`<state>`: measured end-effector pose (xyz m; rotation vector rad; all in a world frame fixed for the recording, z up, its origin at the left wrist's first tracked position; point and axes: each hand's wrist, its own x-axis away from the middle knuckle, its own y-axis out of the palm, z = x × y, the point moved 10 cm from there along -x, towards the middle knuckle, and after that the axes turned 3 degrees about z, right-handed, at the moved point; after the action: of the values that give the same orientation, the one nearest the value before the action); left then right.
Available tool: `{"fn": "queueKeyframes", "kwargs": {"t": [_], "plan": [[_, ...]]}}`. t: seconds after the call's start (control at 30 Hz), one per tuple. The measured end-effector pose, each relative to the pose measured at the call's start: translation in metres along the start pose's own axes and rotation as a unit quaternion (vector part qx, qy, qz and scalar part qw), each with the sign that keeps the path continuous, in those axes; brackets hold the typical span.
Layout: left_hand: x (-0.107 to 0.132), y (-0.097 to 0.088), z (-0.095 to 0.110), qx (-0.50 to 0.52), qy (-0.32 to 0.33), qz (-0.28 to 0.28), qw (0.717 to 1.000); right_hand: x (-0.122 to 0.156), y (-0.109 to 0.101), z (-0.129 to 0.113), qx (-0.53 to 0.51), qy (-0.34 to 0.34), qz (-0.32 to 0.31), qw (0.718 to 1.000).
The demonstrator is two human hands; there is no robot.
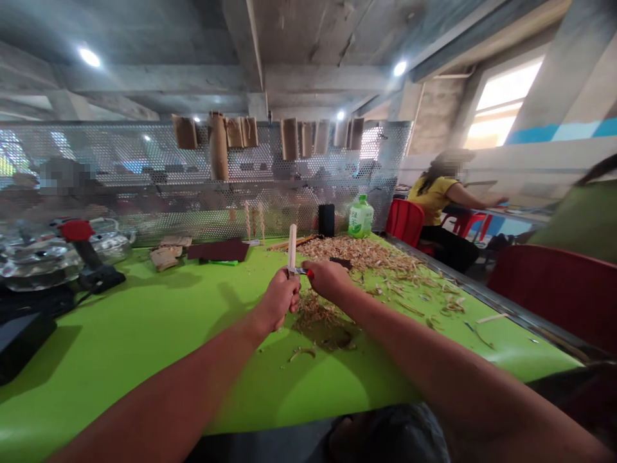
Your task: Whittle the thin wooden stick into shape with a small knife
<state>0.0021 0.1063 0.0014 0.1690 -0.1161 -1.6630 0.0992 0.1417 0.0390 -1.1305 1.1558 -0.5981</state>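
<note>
My left hand (281,299) is closed around the lower part of a pale wooden stick (292,243), which stands nearly upright above the green tabletop. Held in my right hand (330,281) is a knife (301,271) with a red part on its handle. Its blade lies across the stick just above my left fingers; the exact edge contact is too small to make out. Below both hands a heap of curled wood shavings (318,310) rests on the green table (159,347).
More shavings (376,252) spread to the back right, near a green bottle (361,217) and a black box (326,220). A red-and-black power drill (87,247), glass pots (41,260) and dark sandpaper (218,251) lie leftward. A perforated metal screen (164,193) closes the back. A person (436,202) sits at right.
</note>
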Motion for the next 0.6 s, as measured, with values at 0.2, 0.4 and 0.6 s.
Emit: {"fn": "queueKeyframes", "kwargs": {"t": [0.2,0.4,0.6], "plan": [[0.009,0.0,0.003,-0.039,-0.03,0.041,0.998,-0.003,-0.003,-0.001,0.027,-0.004,0.019,0.999],[0.012,0.006,0.001,-0.026,-0.048,0.032,0.998,-0.007,-0.004,0.004,0.044,-0.004,0.012,0.999],[0.016,0.009,0.006,-0.006,-0.055,0.023,0.998,-0.012,-0.003,0.007,0.036,-0.004,0.021,0.999]]}}
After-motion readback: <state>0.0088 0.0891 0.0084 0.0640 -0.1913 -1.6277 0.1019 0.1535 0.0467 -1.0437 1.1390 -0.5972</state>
